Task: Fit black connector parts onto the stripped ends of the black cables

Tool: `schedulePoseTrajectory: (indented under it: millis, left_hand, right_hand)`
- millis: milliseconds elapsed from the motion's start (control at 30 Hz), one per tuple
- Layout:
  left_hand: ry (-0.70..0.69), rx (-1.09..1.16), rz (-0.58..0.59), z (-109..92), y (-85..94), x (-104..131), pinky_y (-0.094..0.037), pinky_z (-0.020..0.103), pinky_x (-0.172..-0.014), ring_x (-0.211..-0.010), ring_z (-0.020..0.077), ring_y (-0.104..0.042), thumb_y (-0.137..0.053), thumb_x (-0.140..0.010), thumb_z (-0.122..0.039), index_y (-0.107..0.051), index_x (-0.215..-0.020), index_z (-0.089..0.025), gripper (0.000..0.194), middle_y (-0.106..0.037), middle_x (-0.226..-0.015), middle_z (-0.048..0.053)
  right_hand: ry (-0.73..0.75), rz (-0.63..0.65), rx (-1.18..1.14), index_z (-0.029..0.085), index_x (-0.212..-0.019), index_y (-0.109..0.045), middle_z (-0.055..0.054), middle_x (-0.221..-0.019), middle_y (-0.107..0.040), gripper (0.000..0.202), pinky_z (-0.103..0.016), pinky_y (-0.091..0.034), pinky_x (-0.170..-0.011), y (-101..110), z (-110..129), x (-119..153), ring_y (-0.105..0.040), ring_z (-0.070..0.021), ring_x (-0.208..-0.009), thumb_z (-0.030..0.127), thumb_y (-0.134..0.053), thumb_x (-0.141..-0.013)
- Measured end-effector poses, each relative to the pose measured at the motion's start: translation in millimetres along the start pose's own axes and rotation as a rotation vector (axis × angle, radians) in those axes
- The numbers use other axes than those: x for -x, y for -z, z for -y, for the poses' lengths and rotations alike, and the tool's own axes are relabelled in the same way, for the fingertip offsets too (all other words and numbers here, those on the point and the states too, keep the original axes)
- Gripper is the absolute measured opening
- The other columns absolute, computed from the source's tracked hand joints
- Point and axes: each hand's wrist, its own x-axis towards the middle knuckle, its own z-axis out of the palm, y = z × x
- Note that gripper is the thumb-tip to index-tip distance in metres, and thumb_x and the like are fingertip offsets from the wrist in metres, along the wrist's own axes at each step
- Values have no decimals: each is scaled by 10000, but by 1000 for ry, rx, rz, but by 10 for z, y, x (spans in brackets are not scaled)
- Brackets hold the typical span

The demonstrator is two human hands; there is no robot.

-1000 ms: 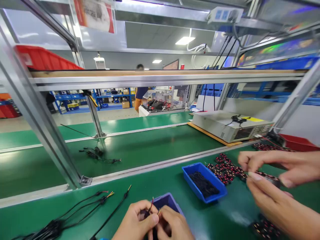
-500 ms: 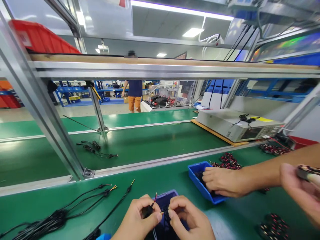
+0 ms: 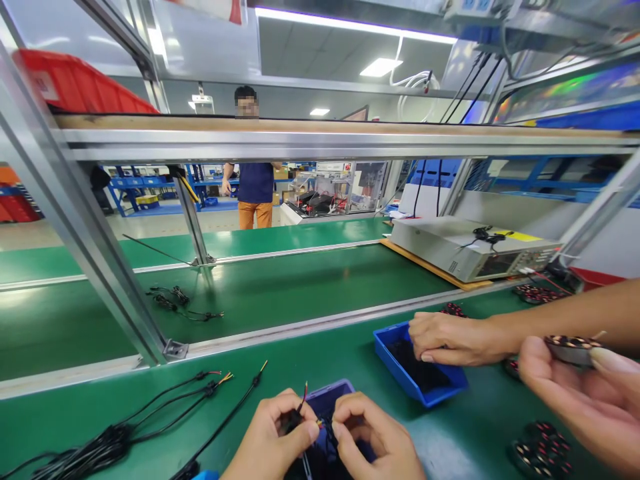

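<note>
Pieces (image 3: 417,367), small and black, lie in the blue bin (image 3: 397,371), a co-worker's hand (image 3: 450,339) at its opening; the purple bin (image 3: 343,387) holds dark things. Above the latter, the left hand (image 3: 277,437) pinches a black cable (image 3: 293,420), its red-tipped wire end up, long axis steep. The right hand (image 3: 377,433) has thumb and finger closed nearby; whether on anything is unclear. Cables (image 3: 107,440) lie on the green bench (image 3: 300,357); a person (image 3: 256,183) stands beyond.
</note>
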Motion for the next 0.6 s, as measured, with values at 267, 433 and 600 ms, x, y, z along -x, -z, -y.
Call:
schedulePoseTrajectory:
  millis: [267,433,600]
  left_hand:
    - [122,-1,-13,-85,-28,13,-291,183,-427,-482,76,-396,-780,-653,-662,-646,-706,-155,527,-465,-568,-58]
    - [69,-29,14,-47,30,-19,-341,205,-486,-508,72,-396,-782,-697,-592,-652,-684,-140,471,-487,-639,-45]
    - [29,-107,64,69,110,-49,-350,228,-541,-595,115,-453,-760,-759,-471,-710,-728,-138,338,-521,-688,-18]
  right_hand:
    - [-36,80,70,233,-905,-678,-13,-824,-730,54,-181,-578,-628,-3,-57,17,-719,-159,-681,243,-625,-910]
    - [-67,34,56,254,-936,-702,-12,-848,-769,87,-198,-588,-727,51,-2,-18,-749,-175,-753,309,-634,-932]
    - [2,32,110,277,-911,-716,18,-825,-779,74,-179,-583,-745,62,32,-10,-755,-163,-747,271,-644,-927]
